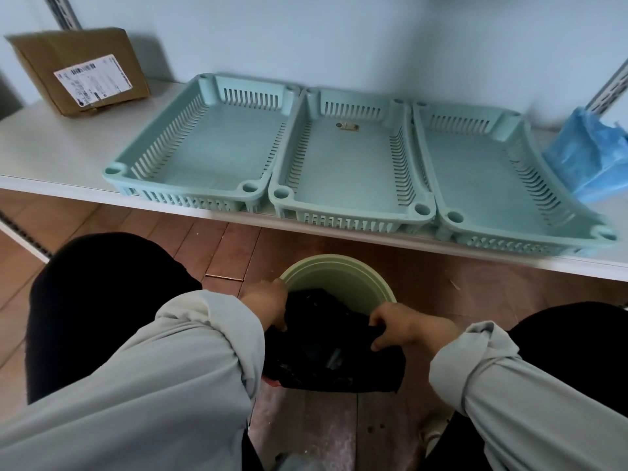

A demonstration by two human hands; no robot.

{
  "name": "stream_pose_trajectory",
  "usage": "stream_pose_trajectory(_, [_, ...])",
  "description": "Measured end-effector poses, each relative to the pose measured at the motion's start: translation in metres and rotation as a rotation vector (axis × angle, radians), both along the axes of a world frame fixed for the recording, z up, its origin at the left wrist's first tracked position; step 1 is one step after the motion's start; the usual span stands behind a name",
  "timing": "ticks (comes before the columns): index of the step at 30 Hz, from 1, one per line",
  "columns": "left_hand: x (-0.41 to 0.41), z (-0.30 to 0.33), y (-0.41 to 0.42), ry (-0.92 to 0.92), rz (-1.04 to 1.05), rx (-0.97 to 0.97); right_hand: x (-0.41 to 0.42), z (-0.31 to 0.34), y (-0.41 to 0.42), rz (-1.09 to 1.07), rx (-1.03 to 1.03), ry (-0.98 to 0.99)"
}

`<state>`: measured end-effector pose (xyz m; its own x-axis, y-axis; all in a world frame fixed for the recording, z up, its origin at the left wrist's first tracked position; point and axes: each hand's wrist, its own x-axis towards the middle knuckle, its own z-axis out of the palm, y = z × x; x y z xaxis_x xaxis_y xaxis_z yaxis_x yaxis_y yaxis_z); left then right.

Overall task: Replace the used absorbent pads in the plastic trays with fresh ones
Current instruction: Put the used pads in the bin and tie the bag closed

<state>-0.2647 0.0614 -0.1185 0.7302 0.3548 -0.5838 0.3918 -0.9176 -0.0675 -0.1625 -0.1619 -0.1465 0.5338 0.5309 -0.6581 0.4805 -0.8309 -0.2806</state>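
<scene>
Three pale green trays (350, 154) side by side on a white shelf (51, 154) across the upper frame, left hand (268, 305) and right hand (404, 329) at lower centre, fingers gripping a black bag (326, 355) in a green bin (339, 271), cardboard box (81, 69) upper left, blue bag (588, 154) far right.

We can't read the white shipping label (92, 78) on the brown cardboard box (78, 69), it's way too blurry, and the small sticker (347, 126) inside the middle mint-green slotted plastic tray (350, 164) is too tiny to make out. The crinkly blue plastic bag (589, 154) runs off the right edge. The pale green round bucket (339, 271) is half covered by the black plastic bag (326, 348), and we can't tell what's inside it. Fingertips of our left hand (266, 305) and right hand (402, 329) disappear into the black folds, so each grip is only partly visible.
</scene>
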Motion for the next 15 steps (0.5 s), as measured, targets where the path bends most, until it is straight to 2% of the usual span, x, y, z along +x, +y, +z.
stream_pose_trajectory(4, [-0.002, 0.003, 0.001, 0.121, 0.107, -0.124, -0.008, 0.008, 0.005, 0.008, -0.034, 0.142])
stream_pose_trajectory(9, [0.000, 0.012, -0.005, 0.274, 0.026, -0.349, -0.018, 0.009, 0.010, -0.024, -0.092, 0.344])
stream_pose_trajectory(13, [0.002, 0.009, -0.010, 0.352, -0.033, -0.462, -0.029, 0.005, 0.014, 0.200, -0.090, 0.103])
stream_pose_trajectory(15, [0.001, 0.002, -0.015, 0.415, -0.120, -0.441, -0.029, 0.003, 0.016, 0.220, -0.035, 0.095])
